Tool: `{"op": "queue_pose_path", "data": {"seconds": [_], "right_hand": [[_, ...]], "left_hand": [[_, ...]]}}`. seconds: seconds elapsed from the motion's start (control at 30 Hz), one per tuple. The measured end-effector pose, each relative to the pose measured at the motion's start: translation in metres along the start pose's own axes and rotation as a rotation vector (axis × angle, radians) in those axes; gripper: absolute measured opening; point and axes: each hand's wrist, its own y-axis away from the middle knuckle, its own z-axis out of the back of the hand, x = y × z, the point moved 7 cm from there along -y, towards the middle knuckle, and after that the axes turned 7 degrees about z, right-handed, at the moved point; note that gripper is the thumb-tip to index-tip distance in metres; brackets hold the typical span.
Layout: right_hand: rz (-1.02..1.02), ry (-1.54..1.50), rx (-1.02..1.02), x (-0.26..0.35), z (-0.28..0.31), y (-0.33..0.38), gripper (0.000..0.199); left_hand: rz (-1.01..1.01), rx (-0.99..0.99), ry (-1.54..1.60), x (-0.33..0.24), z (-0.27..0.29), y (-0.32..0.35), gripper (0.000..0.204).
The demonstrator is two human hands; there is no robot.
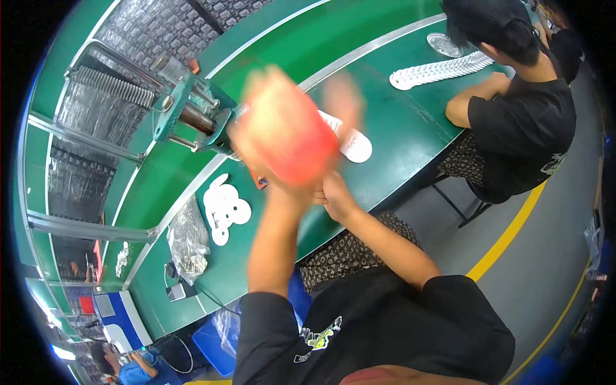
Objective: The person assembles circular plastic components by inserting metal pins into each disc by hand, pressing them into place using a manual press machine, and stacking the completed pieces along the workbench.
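Head view: a worker in a black shirt sits at a long green bench (398, 122), both arms raised in front of the chest. The left hand (282, 128) is up close to the camera, blurred pink-red by motion; how far its fingers are spread, and whether they hold anything, cannot be told. The right hand (333, 196) sits lower, just under and touching the left wrist area, fingers curled inward; nothing can be made out in its grasp.

Behind the raised hands, near the middle of the bench, a row of white discs (350, 141) lies partly hidden by the blur. A second cluster of white rings (224, 205) lies to the left, near the bench's near edge, with a crumpled clear bag (187, 240) beside it toward the left end. A teal metal press (189, 115) stands on the rail along the bench's far edge.

At the bench's right end, a second person (520, 122) in a black shirt sits on a stool, forearm resting on the surface beside a long overlapping line of white discs (443, 69). A yellow floor line (507, 234) runs behind both seats.
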Motion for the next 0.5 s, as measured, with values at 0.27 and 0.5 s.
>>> {"op": "queue_pose_path", "data": {"seconds": [0.27, 0.5], "right_hand": [[0.265, 0.126, -0.095, -0.009, 0.000, -0.007, 0.035], [0.036, 0.101, -0.044, 0.000, -0.001, 0.010, 0.039]], "left_hand": [[-0.275, 0.239, -0.105, -0.003, -0.012, 0.031, 0.028], [-0.339, -0.393, -0.147, -0.053, 0.101, 0.019, 0.067]]}}
